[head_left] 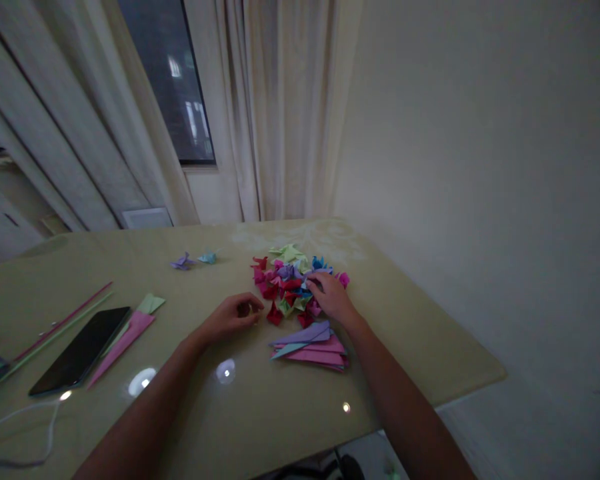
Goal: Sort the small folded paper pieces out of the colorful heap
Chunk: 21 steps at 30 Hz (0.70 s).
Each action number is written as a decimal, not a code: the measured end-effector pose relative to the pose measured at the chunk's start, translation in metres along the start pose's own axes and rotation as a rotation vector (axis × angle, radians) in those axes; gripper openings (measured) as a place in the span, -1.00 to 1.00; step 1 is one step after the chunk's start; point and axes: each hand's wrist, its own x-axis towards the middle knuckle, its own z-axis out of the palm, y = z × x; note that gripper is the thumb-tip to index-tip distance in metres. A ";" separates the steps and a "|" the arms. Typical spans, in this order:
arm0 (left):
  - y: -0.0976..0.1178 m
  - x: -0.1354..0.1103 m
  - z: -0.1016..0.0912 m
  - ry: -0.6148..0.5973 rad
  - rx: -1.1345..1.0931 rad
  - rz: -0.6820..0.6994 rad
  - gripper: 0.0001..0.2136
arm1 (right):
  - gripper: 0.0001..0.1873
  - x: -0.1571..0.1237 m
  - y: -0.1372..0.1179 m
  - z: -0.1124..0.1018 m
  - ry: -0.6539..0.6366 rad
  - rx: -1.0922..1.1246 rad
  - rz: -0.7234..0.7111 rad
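Note:
A heap of small folded paper pieces point(287, 283) in red, pink, green, blue and purple lies on the yellowish table point(420, 333). My right hand point(330, 297) rests on the heap's right side, fingers curled into the pieces. My left hand point(233, 317) lies on the table just left of the heap, fingers curled loosely, nothing visible in it. A stack of folded pink, purple and teal papers point(313, 348) lies in front of the heap, between my forearms.
A dark phone point(80, 350) lies at the left on pink and green folded sheets point(137, 320), beside long thin sticks point(63, 327). Two small folded figures, purple point(183, 262) and teal point(207, 257), sit further back. A white cable point(30, 427) lies at the near left. Curtains and a wall stand behind.

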 end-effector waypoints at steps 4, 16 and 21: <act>-0.008 0.012 0.000 0.471 0.020 -0.024 -0.63 | -0.79 0.000 -0.004 -0.001 -0.039 -0.004 0.010; -0.005 0.054 0.016 0.361 0.470 0.282 -0.70 | -0.67 -0.002 0.012 -0.016 0.009 -0.129 0.221; -0.009 0.051 0.039 0.179 0.454 0.243 -0.62 | -0.61 -0.002 0.008 -0.017 0.050 -0.185 0.185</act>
